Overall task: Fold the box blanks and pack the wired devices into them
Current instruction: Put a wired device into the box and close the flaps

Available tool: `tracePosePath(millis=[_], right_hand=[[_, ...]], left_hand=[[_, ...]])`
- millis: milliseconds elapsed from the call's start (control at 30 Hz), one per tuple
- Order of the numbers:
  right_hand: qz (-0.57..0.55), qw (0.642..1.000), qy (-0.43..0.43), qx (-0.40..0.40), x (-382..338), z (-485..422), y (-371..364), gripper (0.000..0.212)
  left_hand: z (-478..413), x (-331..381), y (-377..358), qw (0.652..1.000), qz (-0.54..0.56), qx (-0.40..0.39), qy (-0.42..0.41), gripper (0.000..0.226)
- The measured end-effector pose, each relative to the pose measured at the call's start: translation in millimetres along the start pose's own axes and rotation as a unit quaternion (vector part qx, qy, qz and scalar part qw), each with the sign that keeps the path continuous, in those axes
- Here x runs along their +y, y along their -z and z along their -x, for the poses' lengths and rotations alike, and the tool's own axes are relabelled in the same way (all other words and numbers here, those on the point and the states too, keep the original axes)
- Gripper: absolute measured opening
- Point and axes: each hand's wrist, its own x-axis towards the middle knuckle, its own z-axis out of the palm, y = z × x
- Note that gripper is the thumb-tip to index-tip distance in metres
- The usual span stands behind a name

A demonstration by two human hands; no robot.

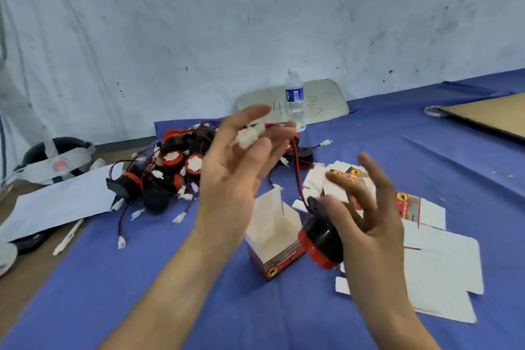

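Hands raised above a blue cloth-covered table (397, 150), both forearms entering from 6 o'clock. Left hand (235, 167) lifted at centre, palm turned toward the right, fingers pointing to 12 o'clock. Right hand (366, 207) lower, at 4 o'clock from the left, palm facing left and wrist bent back.

Surroundings: a folded box (272, 239), red-printed and with its top flaps open, stands on the cloth between the forearms, just below the left palm. Flat box blanks (443, 264) lie white side up at 3 to 4 o'clock, partly hidden by the right hand and forearm. A tangled heap of wired devices (170, 167), black and red with white connectors, sits at 10 o'clock, its right edge screened by the left hand. A water bottle (295, 99) stands at 12 o'clock before a pale board (326, 99) propped on the wall. White paper (62, 202) and a pen (68, 236) lie at 9 o'clock; a cardboard sheet (488, 116) at 2 o'clock.

Fingers: left thumb and fingertips pinch a white connector (250, 135), the remaining fingers loosely extended. A red-and-black wire (295, 167) runs from it down to a black and red device (321, 239), held against the right palm just right of the box opening. Right fingers are spread and slightly curled, not wrapped round the device; exact contact is blurred and cannot be told.
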Motion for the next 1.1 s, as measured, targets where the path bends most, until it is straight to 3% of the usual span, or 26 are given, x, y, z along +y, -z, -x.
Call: tracePosePath(millis=[133,200,267,367,500,600,767,933,1100], right_hand=[[-0.083,0.988,-0.132,0.004,-1,-2,7,0.029],[-0.150,0.975,-0.163,-0.004,-3,-6,9,0.032],[-0.176,0.971,-0.162,0.002,-5,-8,5,0.059],[-0.198,0.967,-0.156,-0.046,0,-2,0,0.061],[-0.186,0.962,-0.153,-0.127,16,7,-2,0.076],[-0.121,0.972,-0.133,-0.152,17,2,-2,0.063],[0.033,0.980,-0.087,-0.175,13,-11,2,0.033],[-0.034,0.981,-0.103,-0.161,24,-16,7,0.012],[-0.053,0.982,-0.129,-0.131,44,-12,5,0.028]], left_hand=[[33,-28,-1,0.995,-0.090,-0.002,-0.046,0.072],[50,-44,3,0.981,-0.178,-0.006,-0.082,0.079],[65,-59,9,0.954,-0.274,-0.041,-0.119,0.073],[80,-80,19,0.923,-0.331,-0.114,-0.158,0.066],[85,-89,30,0.938,-0.311,-0.050,-0.147,0.063],[84,-88,35,0.951,-0.279,-0.030,-0.129,0.068],[80,-84,39,0.939,-0.310,-0.055,-0.139,0.068],[79,-87,41,0.966,-0.254,0.055,-0.020,0.063],[76,-89,42,0.920,-0.384,0.070,-0.039,0.058]])
